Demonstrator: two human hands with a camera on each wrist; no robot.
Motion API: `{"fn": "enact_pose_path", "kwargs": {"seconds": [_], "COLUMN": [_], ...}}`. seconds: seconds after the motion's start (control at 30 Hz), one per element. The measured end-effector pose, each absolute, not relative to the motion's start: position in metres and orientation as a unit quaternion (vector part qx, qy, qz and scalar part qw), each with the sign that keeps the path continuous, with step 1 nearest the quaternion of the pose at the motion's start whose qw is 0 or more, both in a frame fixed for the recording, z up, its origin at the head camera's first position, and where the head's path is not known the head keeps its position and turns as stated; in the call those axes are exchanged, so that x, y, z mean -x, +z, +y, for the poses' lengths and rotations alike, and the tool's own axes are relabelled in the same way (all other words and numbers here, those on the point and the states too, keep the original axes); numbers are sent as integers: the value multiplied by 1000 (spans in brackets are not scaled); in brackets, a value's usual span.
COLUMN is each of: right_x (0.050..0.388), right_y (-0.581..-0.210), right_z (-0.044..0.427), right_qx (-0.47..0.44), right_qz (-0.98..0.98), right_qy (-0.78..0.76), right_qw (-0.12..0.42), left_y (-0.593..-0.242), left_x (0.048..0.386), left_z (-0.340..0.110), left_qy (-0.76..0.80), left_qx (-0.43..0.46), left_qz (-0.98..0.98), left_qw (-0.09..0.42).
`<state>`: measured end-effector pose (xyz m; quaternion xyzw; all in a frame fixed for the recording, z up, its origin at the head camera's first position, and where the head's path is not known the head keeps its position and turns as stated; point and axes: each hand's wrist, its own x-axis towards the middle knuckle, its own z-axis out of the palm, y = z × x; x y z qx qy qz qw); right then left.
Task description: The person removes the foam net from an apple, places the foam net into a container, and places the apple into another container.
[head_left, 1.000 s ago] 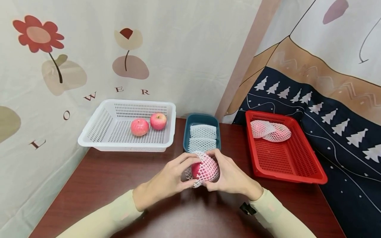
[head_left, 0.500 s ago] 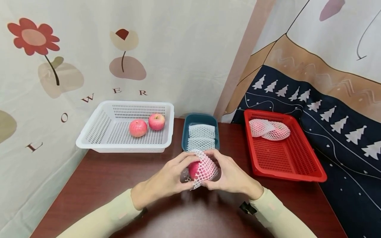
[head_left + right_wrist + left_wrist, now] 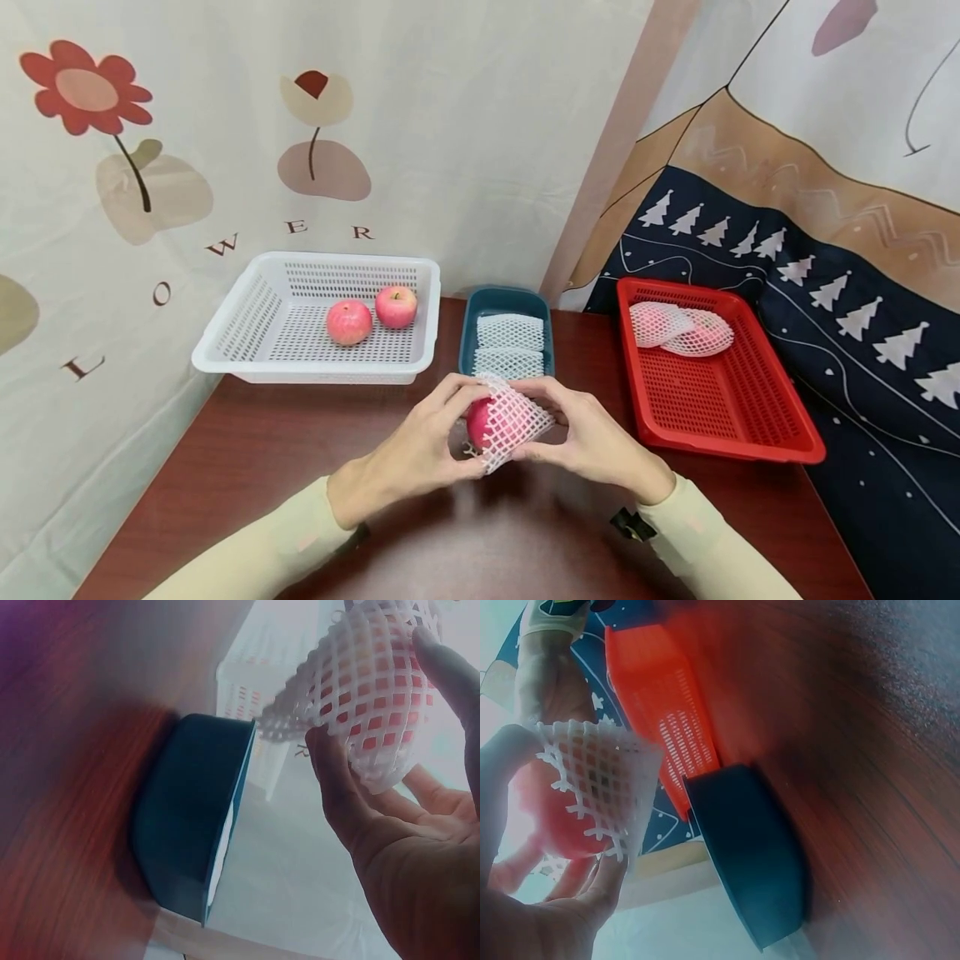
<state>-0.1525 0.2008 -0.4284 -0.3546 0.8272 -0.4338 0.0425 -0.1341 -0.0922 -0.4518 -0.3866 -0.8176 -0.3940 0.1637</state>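
Between the two hands is a pink-red apple, partly covered by a white foam net sleeve. The apple's left side is bare, and the sleeve's right end sticks out beyond the fruit. My left hand holds the apple and the sleeve's open edge between thumb and fingers. On the other side, my right hand pinches the sleeve, its thumb on the mesh in the right wrist view. In the left wrist view the netting flares past the apple.
Behind the hands stands a teal bin with folded foam nets. At the left, a white basket holds two bare apples. A red basket at the right holds two netted apples. All stand on a dark red table.
The apple and sleeve have shifted slightly left. My right hand has moved a little to the right, and the sleeve's right end now juts out in a point.
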Motion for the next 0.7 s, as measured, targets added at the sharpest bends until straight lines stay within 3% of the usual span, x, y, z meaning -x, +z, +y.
{"fn": "enact_pose_path", "kwargs": {"seconds": [0.2, 0.47, 0.7], "right_x": [154, 154, 154], "right_y": [-428, -424, -420], "right_z": [206, 208, 207], "right_qx": [356, 357, 334], "right_qz": [818, 833, 847], "right_qy": [-451, -423, -409], "right_qw": [38, -22, -54], "left_y": [-451, -450, -450], "left_x": [135, 136, 136], "left_z": [-96, -97, -98], "left_qy": [-422, -435, -425], "left_qx": [373, 350, 332], "left_qz": [-813, -821, -830], "left_qw": [149, 121, 140]}}
